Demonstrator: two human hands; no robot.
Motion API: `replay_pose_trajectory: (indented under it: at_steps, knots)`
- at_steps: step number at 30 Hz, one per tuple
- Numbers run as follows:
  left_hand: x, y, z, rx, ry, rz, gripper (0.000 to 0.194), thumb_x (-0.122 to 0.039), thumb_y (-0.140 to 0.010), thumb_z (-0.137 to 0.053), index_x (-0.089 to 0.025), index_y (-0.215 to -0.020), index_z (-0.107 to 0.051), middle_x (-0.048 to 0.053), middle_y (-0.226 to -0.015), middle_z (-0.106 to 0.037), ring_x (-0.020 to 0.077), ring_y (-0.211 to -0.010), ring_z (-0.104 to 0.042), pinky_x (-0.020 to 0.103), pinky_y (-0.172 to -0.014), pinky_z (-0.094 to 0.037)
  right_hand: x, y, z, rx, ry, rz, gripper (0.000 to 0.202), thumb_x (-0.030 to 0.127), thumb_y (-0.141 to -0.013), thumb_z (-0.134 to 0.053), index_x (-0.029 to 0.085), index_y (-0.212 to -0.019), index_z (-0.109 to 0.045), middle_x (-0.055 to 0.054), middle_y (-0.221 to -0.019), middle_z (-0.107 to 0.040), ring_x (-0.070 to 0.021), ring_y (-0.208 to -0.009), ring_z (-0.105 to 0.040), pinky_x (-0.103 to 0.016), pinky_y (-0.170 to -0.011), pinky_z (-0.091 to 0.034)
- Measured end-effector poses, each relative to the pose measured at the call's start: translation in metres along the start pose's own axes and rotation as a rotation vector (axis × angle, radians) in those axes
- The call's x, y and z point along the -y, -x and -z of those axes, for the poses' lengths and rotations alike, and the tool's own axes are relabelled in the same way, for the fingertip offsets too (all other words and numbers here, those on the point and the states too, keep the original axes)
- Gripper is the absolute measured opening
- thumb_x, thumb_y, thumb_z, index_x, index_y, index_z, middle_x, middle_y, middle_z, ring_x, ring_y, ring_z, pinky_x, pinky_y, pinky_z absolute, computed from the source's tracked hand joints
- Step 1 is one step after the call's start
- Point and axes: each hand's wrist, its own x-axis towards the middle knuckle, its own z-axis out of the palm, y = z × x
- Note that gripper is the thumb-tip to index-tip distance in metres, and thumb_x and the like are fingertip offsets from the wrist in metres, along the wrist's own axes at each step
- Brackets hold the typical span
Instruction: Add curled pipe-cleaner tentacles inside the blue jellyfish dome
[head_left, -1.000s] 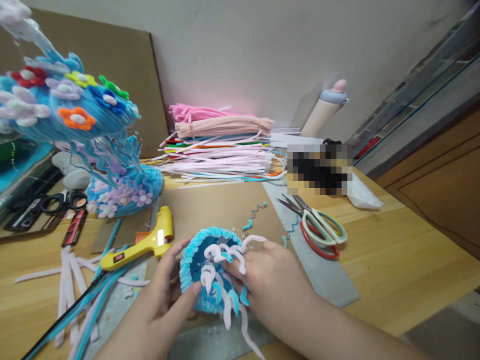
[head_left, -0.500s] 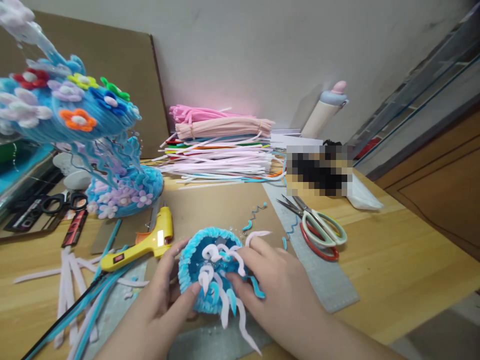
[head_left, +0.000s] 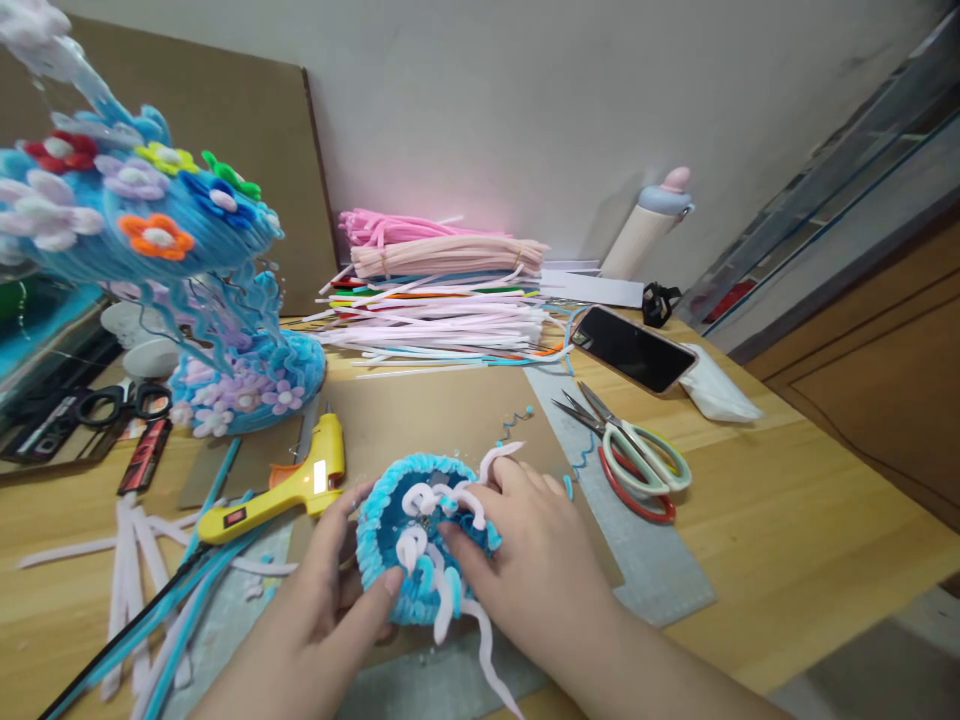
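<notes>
A round blue pipe-cleaner bowl [head_left: 379, 500], hollow side up, is gripped at its left side by my left hand [head_left: 337, 575]. The thumb lies on the near rim and the fingers go behind the wall. Curled white pipe cleaners [head_left: 412, 546] and short blue ones spill from its inside. My right hand [head_left: 532, 540] reaches in from the right, thumb and fingers closed round the curled strands at the bowl's middle; the fingertips are partly hidden. One long white pipe cleaner [head_left: 484, 650] hangs out below that hand.
A yellow glue gun [head_left: 292, 490] lies left of the bowl, near loose pipe cleaners [head_left: 127, 590]. Scissors [head_left: 637, 450] and a phone [head_left: 634, 348] lie to the right. Stacked pipe-cleaner bundles [head_left: 450, 255] stand behind; a flowered blue pipe-cleaner piece [head_left: 142, 230] rises at left.
My right hand has shifted slightly, its thumb further into the bowl. The blue strands by it have moved up and inward. My left hand keeps its hold.
</notes>
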Motion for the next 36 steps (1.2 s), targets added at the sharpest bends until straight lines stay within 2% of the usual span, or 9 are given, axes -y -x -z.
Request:
replay_pose_trajectory:
  at_steps: [6, 12, 19, 25, 28, 33, 36]
  knots:
    - [-0.0005, 0.0006, -0.0015, -0.025, -0.002, 0.003, 0.070, -0.046, -0.079, -0.071, -0.029, -0.141, -0.044, 0.010, -0.128, -0.067, 0.0260, -0.088, -0.075, 0.027, -0.060, -0.062, -0.0033, -0.0013, -0.0028, -0.031, -0.027, 0.001, 0.010, 0.027, -0.085, -0.063, 0.024, -0.076, -0.063, -0.002, -0.089, -0.055, -0.0197, -0.082, -0.047, -0.032, -0.070, -0.026]
    - [0.0009, 0.0003, -0.0019, -0.033, 0.012, -0.003, 0.073, -0.044, -0.077, -0.073, -0.029, -0.143, -0.043, 0.010, -0.128, -0.068, 0.0292, -0.097, -0.073, 0.028, -0.062, -0.063, -0.0060, -0.0013, -0.0037, -0.017, -0.033, 0.018, 0.012, 0.028, -0.087, -0.060, 0.025, -0.078, -0.066, -0.002, -0.088, -0.056, -0.0199, -0.082, -0.046, -0.033, -0.071, -0.026]
    - [0.0025, -0.0010, -0.0007, -0.018, 0.010, 0.005, 0.073, -0.044, -0.077, -0.073, -0.029, -0.143, -0.043, 0.009, -0.129, -0.067, 0.0296, -0.099, -0.072, 0.028, -0.064, -0.063, -0.0066, -0.0029, -0.0033, -0.001, 0.000, 0.036, 0.013, 0.028, -0.089, -0.059, 0.025, -0.080, -0.068, -0.003, -0.089, -0.058, -0.0209, -0.084, -0.048, -0.034, -0.071, -0.026]
    - [0.0033, -0.0013, -0.0011, -0.011, 0.011, 0.017, 0.073, -0.046, -0.079, -0.071, -0.029, -0.143, -0.041, 0.009, -0.136, -0.063, 0.0303, -0.107, -0.070, 0.028, -0.065, -0.063, -0.0061, -0.0034, -0.0014, 0.015, -0.020, 0.022, 0.007, 0.030, -0.087, -0.063, 0.026, -0.083, -0.066, -0.002, -0.092, -0.055, -0.0209, -0.084, -0.047, -0.034, -0.072, -0.027]
    - [0.0052, -0.0018, -0.0007, -0.006, 0.015, 0.040, 0.075, -0.048, -0.079, -0.071, -0.029, -0.144, -0.038, 0.010, -0.137, -0.062, 0.0300, -0.105, -0.071, 0.029, -0.065, -0.063, -0.0049, -0.0027, -0.0034, -0.013, -0.043, 0.019, 0.008, 0.031, -0.086, -0.064, 0.024, -0.082, -0.064, -0.002, -0.093, -0.054, -0.0211, -0.086, -0.047, -0.034, -0.073, -0.027]
    - [0.0052, -0.0015, 0.0003, 0.001, 0.019, 0.014, 0.074, -0.047, -0.079, -0.071, -0.029, -0.144, -0.040, 0.009, -0.124, -0.070, 0.0273, -0.092, -0.074, 0.029, -0.062, -0.063, -0.0049, -0.0022, -0.0065, -0.054, -0.050, 0.034, 0.009, 0.030, -0.086, -0.064, 0.024, -0.079, -0.063, -0.002, -0.092, -0.053, -0.0211, -0.087, -0.047, -0.034, -0.074, -0.026]
    - [0.0030, -0.0004, 0.0001, 0.005, 0.018, 0.001, 0.073, -0.048, -0.080, -0.070, -0.029, -0.143, -0.041, 0.008, -0.123, -0.070, 0.0255, -0.087, -0.075, 0.027, -0.061, -0.062, -0.0059, -0.0018, -0.0063, -0.045, -0.061, 0.036, 0.006, 0.028, -0.084, -0.066, 0.024, -0.079, -0.063, -0.002, -0.092, -0.054, -0.0210, -0.088, -0.047, -0.034, -0.074, -0.026]
